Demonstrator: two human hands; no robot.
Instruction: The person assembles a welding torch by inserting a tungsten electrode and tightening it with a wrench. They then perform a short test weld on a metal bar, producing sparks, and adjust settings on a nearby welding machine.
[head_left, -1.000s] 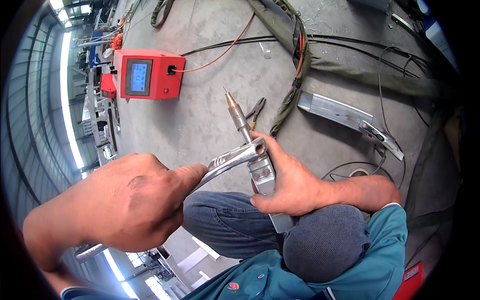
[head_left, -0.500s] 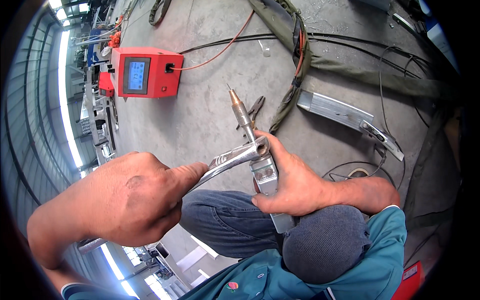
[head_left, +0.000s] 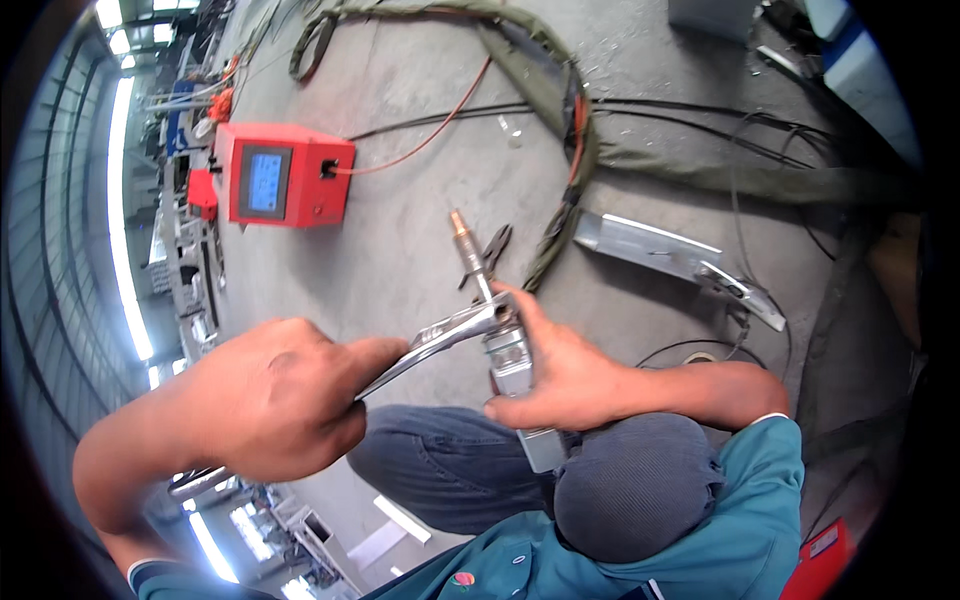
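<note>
My left hand (head_left: 275, 395) is closed round the long handle of a silver wrench (head_left: 445, 333). The wrench's head rests against the upper end of a blocky metal torch body (head_left: 508, 362), and the handle's far end shows below my left wrist. My right hand (head_left: 565, 375) wraps round that body from the right; part of its grip is hidden behind the metal. A slim nozzle with a copper tip (head_left: 459, 224) sticks out beyond the wrench head, pointing away from me. Behind the nozzle, a pair of pliers (head_left: 498, 246) lies on the concrete floor.
A red box with a screen (head_left: 285, 177) stands at far left, an orange cable (head_left: 440, 145) running from it. A green-sleeved hose (head_left: 575, 190) curves across the floor. Right of it lies a silver metal channel (head_left: 650, 248). My knees (head_left: 640, 485) are bent beneath my hands.
The view has tilted, so the floor things sit lower and further left. Both hands keep their grips, and the wrench head is still against the torch body.
</note>
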